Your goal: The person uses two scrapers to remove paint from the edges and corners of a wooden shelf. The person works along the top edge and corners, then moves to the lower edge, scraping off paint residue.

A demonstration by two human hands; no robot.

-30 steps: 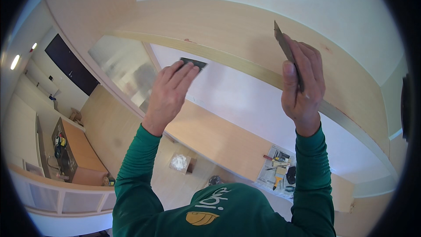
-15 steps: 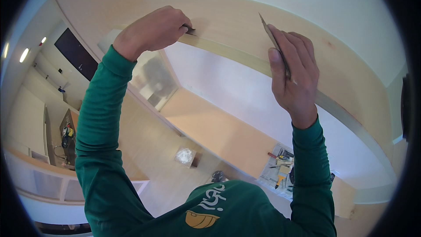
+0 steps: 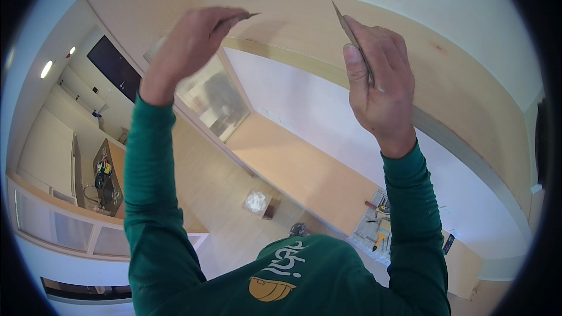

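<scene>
Both of my hands are raised near a pale wood panel (image 3: 468, 58) that runs across the top of a recess. My left hand (image 3: 182, 52) is closed on a thin, dark flat piece (image 3: 253, 15) whose tip points right; its kind I cannot make out. Between thumb and fingers, my right hand (image 3: 383, 90) grips a thin, stiff, brownish flat piece (image 3: 353, 36), seen almost edge-on with its pointed corner upward. Both pieces appear in front of the panel; whether either touches it I cannot tell. The panel's lower edge (image 3: 293, 65) passes behind my hands.
Below lies a long wood counter (image 3: 304, 167) with a tray of tools (image 3: 366, 228) at its right part. A small box with white stuff inside (image 3: 257, 202) stands on the floor. At left are a dark door (image 3: 115, 67) and a sink counter (image 3: 108, 184).
My left hand has lifted off the panel's lower edge and turned, its piece now higher. My right hand has shifted slightly left and up. The whole view has shifted a little.
</scene>
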